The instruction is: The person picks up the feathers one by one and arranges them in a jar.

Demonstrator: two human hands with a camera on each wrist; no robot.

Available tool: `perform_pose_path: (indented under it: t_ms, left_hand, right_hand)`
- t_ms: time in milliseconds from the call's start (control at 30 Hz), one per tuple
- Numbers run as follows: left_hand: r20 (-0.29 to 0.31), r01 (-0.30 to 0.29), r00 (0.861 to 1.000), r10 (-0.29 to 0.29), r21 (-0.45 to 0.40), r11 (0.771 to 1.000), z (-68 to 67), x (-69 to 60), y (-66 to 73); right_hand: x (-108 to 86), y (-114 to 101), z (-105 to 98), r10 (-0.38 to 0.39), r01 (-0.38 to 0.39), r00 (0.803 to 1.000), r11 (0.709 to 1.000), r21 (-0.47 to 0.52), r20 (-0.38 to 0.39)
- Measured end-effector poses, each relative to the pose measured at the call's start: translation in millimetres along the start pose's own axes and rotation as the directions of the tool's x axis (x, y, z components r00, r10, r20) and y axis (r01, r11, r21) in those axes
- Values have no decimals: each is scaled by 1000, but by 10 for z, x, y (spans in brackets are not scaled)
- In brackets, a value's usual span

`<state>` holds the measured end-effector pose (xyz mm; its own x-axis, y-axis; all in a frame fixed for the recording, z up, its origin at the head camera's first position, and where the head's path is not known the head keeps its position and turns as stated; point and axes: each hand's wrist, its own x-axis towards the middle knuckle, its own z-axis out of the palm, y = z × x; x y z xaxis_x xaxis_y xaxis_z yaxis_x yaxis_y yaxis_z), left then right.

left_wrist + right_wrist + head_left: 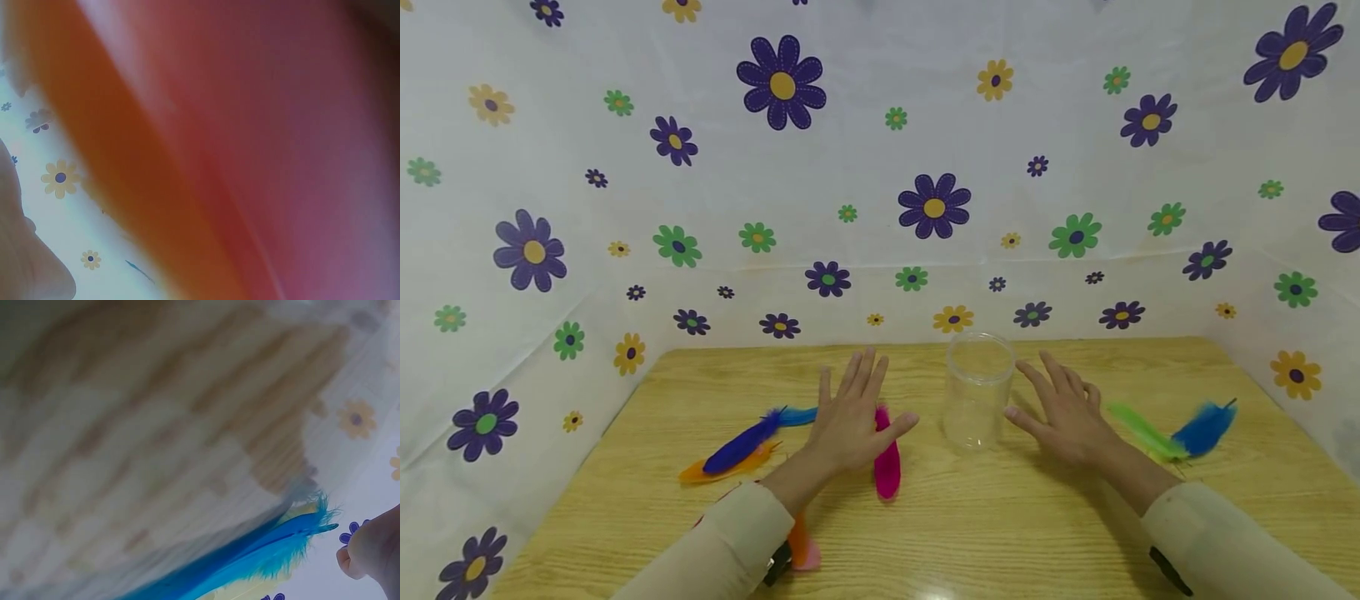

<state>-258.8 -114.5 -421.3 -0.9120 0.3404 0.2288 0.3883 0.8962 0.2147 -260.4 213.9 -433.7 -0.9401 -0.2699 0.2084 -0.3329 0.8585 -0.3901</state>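
Observation:
In the head view my left hand (850, 425) is spread with straight fingers, palm down, over a magenta feather (888, 467) and the end of a light blue feather (797, 416). Left of it lie a dark blue feather (741, 446) and an orange one (700, 473). My right hand (1067, 417) has relaxed fingers, its thumb and index close beside a clear plastic cup (979, 408) standing upright; whether they touch it I cannot tell. Orange and pink blurs fill most of the left wrist view. A blue feather (237, 556) crosses the bottom of the right wrist view.
To the right of my right hand lie a lime green feather (1150, 433) and a blue feather (1206, 429). More orange and pink feathers (803, 546) show beside my left sleeve. A white flowered cloth (850, 167) walls the wooden table (970, 533) at the back and sides.

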Motion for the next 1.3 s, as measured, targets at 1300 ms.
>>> perform_pose_path:
  t_ms: [1300]
  left_hand:
    - [43, -69, 997, 67, 48, 996, 137, 181, 256]
  right_hand:
    - [120, -133, 93, -126, 126, 991, 992, -15, -42]
